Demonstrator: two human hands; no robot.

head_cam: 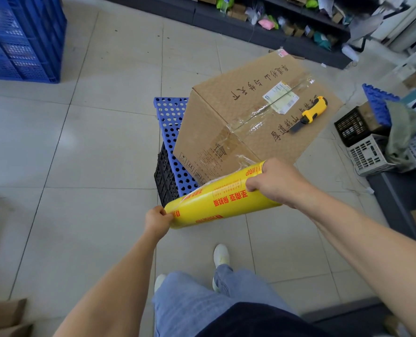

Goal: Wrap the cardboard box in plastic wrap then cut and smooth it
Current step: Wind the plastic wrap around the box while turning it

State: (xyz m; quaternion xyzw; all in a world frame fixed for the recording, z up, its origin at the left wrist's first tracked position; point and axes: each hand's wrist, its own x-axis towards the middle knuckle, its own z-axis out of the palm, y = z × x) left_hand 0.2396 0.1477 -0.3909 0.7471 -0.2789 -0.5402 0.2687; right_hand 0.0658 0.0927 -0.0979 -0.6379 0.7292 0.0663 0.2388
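Both hands are on the plastic wrap roll (221, 200) here, held out in front of the person just short of the cardboard box (226, 132). The left hand (157, 220) grips the roll's near-left end, fingers curled round the rim. The right hand (277, 182) is clamped over the top at the far-right end. The roll's long axis runs from lower left up to the right, with the right end raised and closest to the box. A thin tongue of film (247, 161) bridges from that raised end to the box's near lower corner, wrinkled and glinting. The box sits on a blue perforated panel (170, 122) over a black crate (164, 181), off the tiled floor (92, 142). It is turned diagonally, so a vertical edge points at the person, and its taped seam runs away toward the upper right. A yellow utility knife (310, 113) lies loose on the top face, blade end toward the person. By the look of it, the roll is stiff, fat and fairly weighty with a slick skin, so holding it at both ends makes sense and should let it turn as film pays out. The film itself looks flimsy and clingy, likely to bunch or tear if pulled unevenly. The box looks rigid with firm corners to pull against, though its weight can't be judged. That knife could slide off if the box is nudged.
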